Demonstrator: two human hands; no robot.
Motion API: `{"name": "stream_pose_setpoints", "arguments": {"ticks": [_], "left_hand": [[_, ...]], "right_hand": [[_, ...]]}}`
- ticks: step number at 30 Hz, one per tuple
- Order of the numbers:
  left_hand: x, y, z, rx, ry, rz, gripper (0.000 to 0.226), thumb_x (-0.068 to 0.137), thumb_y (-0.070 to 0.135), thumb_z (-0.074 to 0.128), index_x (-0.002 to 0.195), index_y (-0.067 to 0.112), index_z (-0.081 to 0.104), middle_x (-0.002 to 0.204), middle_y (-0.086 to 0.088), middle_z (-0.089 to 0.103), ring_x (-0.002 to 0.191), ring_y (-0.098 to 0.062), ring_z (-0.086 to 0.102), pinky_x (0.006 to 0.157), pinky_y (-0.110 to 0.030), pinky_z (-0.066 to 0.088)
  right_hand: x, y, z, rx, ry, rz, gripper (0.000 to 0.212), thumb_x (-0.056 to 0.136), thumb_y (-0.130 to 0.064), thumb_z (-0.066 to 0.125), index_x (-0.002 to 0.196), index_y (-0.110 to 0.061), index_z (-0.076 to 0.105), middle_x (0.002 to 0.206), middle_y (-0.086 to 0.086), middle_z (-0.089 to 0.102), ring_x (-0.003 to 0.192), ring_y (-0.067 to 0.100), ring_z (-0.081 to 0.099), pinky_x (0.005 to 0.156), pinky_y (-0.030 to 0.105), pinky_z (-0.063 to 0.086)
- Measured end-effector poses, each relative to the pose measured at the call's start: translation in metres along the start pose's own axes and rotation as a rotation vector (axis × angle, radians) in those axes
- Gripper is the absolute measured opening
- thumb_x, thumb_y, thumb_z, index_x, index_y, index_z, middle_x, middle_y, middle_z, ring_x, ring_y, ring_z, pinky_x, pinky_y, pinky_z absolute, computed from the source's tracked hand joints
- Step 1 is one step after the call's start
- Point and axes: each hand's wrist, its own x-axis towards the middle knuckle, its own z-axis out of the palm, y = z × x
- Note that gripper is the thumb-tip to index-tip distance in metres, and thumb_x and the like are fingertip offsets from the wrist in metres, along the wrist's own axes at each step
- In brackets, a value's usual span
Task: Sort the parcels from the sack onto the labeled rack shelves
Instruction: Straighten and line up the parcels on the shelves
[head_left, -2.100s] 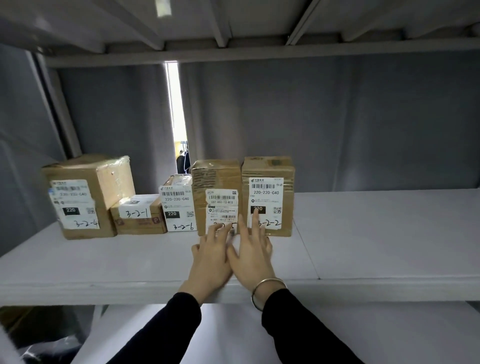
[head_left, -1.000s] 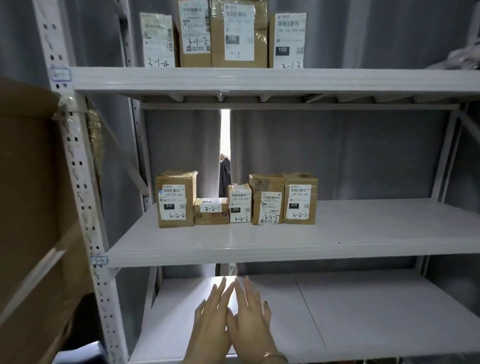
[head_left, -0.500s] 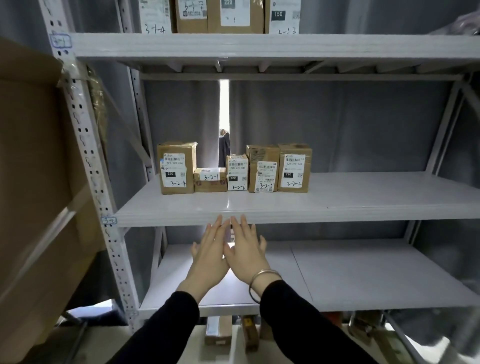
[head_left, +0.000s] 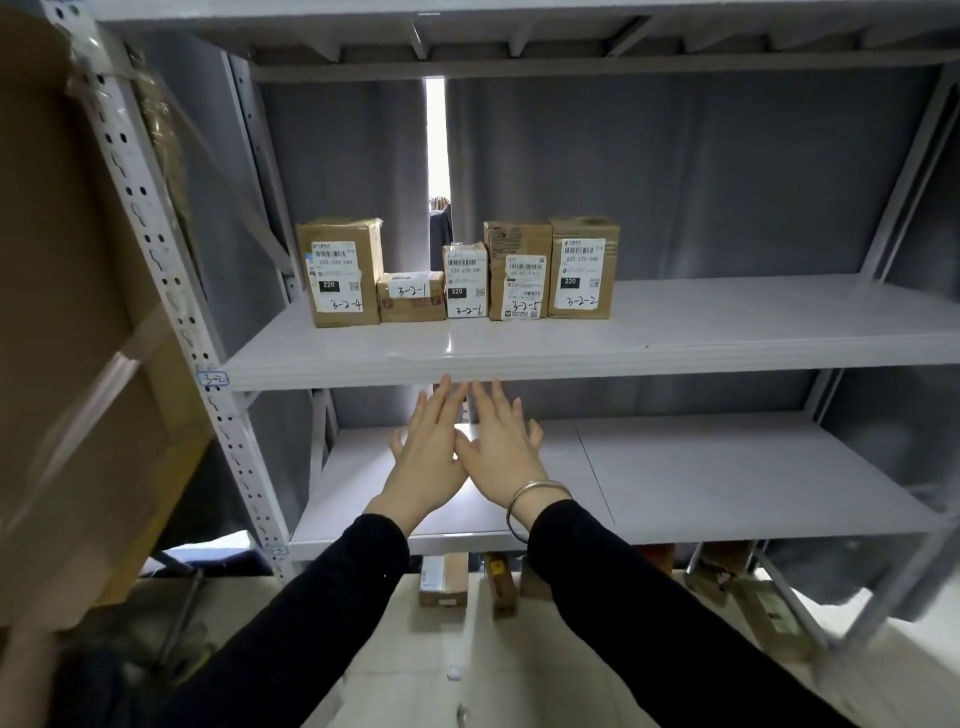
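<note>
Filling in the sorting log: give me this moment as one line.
left hand: open, empty | right hand: open, empty, beside left | shelf: five labelled boxes in a row

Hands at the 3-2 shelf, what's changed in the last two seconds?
Both hands pulled back: the left hand came off parcel 3-2-5, and the right hand came off parcel 3-2-2. Now they are stretched flat, side by side, below the shelf edge, holding nothing. The row of parcels kept its place and order.
</note>
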Motion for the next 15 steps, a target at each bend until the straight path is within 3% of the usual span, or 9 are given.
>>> {"name": "stream_pose_setpoints", "arguments": {"ticks": [10, 15], "left_hand": [[0.0, 0.01, 0.011, 0.022, -0.005, -0.012, 0.069, 0.093, 0.013, 0.045, 0.149, 0.032, 0.009, 0.158, 0.012, -0.007, 0.147, -0.017, -0.007, 0.11, -0.058, 0.008], [0.006, 0.007, 0.007, 0.044, -0.001, -0.026, 0.065, 0.094, 0.025, 0.047, 0.149, 0.032, 0.011, 0.158, 0.013, -0.005, 0.147, -0.017, -0.004, 0.109, -0.06, 0.014]], "right_hand": [[0.0, 0.016, -0.002, -0.001, 0.007, -0.002, 0.064, 0.095, -0.034, 0.039, 0.149, -0.023, 0.006, 0.159, 0.001, -0.003, 0.145, 0.034, -0.001, 0.115, 0.049, 0.003], [0.003, 0.021, -0.007, -0.01, -0.022, -0.017, 0.061, 0.097, -0.035, 0.035, 0.149, -0.025, 0.005, 0.159, 0.002, -0.003, 0.145, 0.034, -0.003, 0.115, 0.05, 0.003]]}}
